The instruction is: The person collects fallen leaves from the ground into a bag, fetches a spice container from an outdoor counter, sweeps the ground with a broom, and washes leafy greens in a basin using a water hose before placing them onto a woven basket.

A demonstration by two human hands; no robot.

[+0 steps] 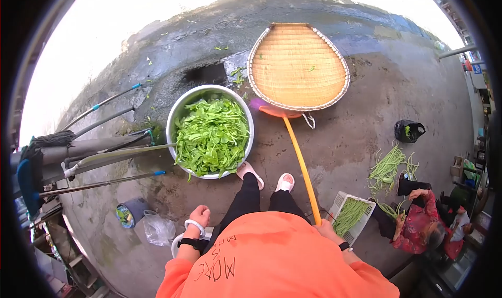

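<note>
My right hand [325, 229] is wrapped round the lower end of a yellow handle [301, 167]. The handle runs up to an orange head [278, 111], partly hidden beneath the rim of a woven bamboo tray [299, 68]. Nothing shows in my left hand [200, 215], held low at my left side with its fingers curled in. Beyond it, a large metal basin [250, 136] full of leafy greens [212, 137] stands on the floor, just in front of my feet.
Poles and a hose [125, 152] jut in from the left. A blue bucket [137, 209] and clear plastic bag [158, 229] stand lower left. To the right are a crate of green beans [351, 217], loose beans [387, 167], a black bag [409, 131] and a seated person [421, 225].
</note>
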